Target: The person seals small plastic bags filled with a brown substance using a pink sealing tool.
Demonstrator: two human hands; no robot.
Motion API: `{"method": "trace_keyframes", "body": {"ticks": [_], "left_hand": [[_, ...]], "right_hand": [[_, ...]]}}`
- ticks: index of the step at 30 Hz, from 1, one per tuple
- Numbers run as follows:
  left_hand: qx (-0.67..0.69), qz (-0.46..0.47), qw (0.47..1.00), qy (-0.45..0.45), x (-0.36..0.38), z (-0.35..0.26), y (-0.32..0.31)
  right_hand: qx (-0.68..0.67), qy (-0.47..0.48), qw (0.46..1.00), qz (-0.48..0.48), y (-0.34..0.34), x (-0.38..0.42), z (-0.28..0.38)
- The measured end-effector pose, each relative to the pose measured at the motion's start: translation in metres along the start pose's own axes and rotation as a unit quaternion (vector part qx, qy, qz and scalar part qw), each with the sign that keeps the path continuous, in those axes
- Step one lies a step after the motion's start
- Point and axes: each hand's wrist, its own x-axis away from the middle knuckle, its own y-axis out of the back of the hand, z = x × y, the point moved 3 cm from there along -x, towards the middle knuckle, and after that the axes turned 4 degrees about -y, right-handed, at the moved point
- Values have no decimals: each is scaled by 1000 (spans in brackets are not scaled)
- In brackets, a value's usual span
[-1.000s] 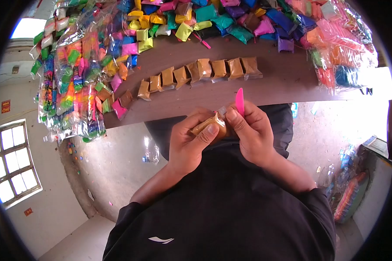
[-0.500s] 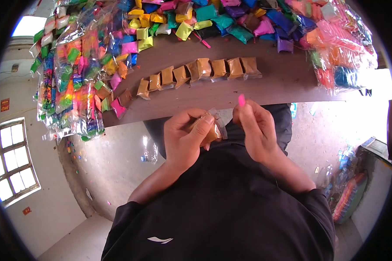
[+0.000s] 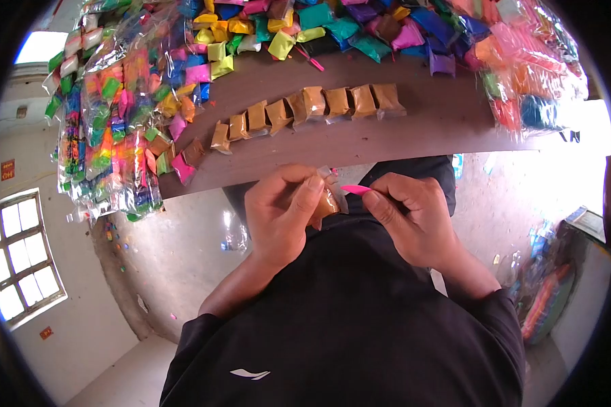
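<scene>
My left hand (image 3: 278,214) is closed around a small brown packet (image 3: 328,205) in clear wrapping, its thumb pressed on the near face. The loose clear end of the wrapping sticks out to the right. Between the thumb and fingers of my right hand (image 3: 417,220) is a slim pink plastic tool (image 3: 354,189). Its pointed tip reaches left, right at the packet's wrapping. Both hands are over my lap, just in front of the table edge. Beyond them, several similar brown packets (image 3: 337,102) lie in a slightly curved row on the brown table (image 3: 434,125).
Colourful wrapped packets (image 3: 370,47) are heaped along the far side of the table. Clear bags of mixed packets (image 3: 108,136) pile up at the left, and more bags (image 3: 523,74) at the right. Another pink tool (image 3: 315,63) lies by the far heap.
My right hand has turned and lowered, swinging the pink tool from upright to pointing left at the packet. My left hand keeps the brown packet and has shifted slightly left.
</scene>
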Motion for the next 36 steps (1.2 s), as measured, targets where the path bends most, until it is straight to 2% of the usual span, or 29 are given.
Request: {"method": "trace_keyframes", "body": {"ticks": [9, 14, 30, 36], "left_hand": [[-17, 16, 999, -26, 2, -4, -2], [-8, 23, 999, -35, 2, -5, -5], [-26, 56, 997, -41, 3, -10, -5], [-63, 61, 995, -50, 3, -10, -6]], "right_hand": [[-5, -2, 1000, 11, 0, 0, -2], [-49, -42, 997, 29, 0, 1, -8], [-44, -19, 998, 28, 3, 3, -4], [-42, -70, 992, 95, 2, 1, -8]]}}
